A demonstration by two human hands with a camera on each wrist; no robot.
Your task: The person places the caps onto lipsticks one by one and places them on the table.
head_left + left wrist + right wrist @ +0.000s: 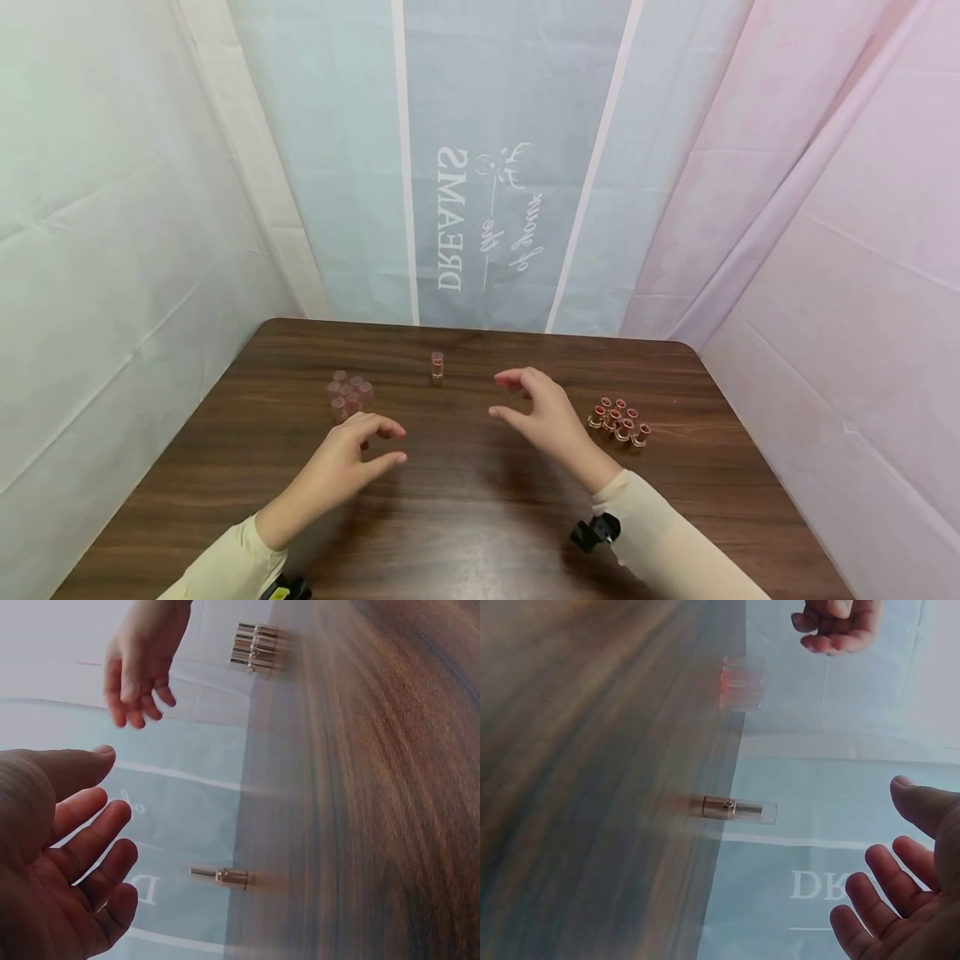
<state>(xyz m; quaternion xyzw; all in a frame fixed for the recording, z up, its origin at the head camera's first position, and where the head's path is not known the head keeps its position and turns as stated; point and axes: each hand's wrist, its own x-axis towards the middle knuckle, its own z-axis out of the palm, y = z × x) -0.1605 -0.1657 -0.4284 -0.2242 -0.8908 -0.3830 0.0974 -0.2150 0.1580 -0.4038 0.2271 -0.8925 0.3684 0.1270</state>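
My left hand (341,462) hovers over the left half of the table, fingers loosely bent and nothing between them. Just beyond it stands a tight group of clear pinkish caps (351,392), partly hidden by that hand. Over the middle right, my right hand (551,418) is held with thumb and fingers apart, also holding nothing. To its right several uncapped gold lipstick tubes (615,423) stand upright together. One lipstick tube (437,372) stands alone near the back, between the hands; a clear cap (769,813) covers it in the right wrist view.
The dark wooden table (450,525) has rounded back corners. Behind it hangs a pale blue curtain (360,167) with white lettering, and light cloth walls (847,250) rise at both sides. A black wrist device (596,532) is on the right sleeve.
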